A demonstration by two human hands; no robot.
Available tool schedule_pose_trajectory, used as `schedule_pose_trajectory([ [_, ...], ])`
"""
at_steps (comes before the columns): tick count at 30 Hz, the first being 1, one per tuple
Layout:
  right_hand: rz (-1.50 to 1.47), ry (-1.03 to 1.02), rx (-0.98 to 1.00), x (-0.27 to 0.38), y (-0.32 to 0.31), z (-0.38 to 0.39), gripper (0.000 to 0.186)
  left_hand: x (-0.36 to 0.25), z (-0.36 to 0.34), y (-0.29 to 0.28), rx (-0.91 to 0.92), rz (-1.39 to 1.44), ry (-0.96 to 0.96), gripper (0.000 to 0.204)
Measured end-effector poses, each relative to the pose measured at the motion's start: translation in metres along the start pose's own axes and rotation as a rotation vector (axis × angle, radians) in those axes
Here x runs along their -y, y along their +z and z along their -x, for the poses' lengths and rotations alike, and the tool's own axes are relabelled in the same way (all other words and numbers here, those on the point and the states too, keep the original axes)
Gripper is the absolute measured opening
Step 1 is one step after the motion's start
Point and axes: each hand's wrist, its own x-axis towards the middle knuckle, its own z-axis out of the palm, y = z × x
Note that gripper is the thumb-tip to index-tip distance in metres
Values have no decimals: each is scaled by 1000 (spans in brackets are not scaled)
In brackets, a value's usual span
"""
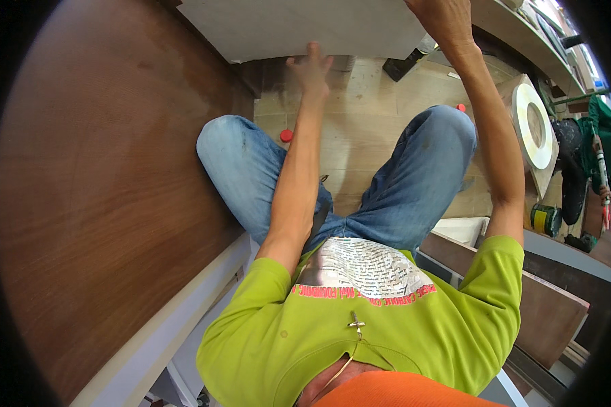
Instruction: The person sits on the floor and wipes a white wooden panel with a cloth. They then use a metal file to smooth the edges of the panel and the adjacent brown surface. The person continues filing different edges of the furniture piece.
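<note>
A pale grey-white panel (299, 27) spans the far end, its near edge facing me. My left hand (311, 73) reaches up to that edge with fingers spread, slightly smeared by motion. One fingertip overlaps the panel; I cannot tell whether it touches. At the top of the view, my right hand (448, 19) is by the panel's right corner, arm stretched out. Its fingers are partly cut off by the frame, so any grip on the panel cannot be made out.
A large brown wood-grain board (108, 176) rises along my left. Red caps (286, 136) lie on the tiled floor (360, 102). To the right are a roll of white edge banding (531, 126), a green-and-yellow can (545, 220), stacked boards (546, 315) and a person in green (604, 125).
</note>
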Motion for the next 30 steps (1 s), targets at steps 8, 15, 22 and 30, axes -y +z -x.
schedule_pose_trajectory([
  [8, -68, 35, -85, -1, 3, 3, 45, 2, -3, -2, -64, -33, -24, 120],
  [15, -174, 200, -456, -48, -3, 95, 45, 3, -17, -18, -47, -128, -43, 125],
  [22, 120, 1144, 318, -95, 78, 528, 76, 53, -17, -21, 55, -402, -158, 91],
  [30, 128, 1275, 323, -44, 89, 572, 40, 48, 35, -68, 169, -326, 24, 37],
])
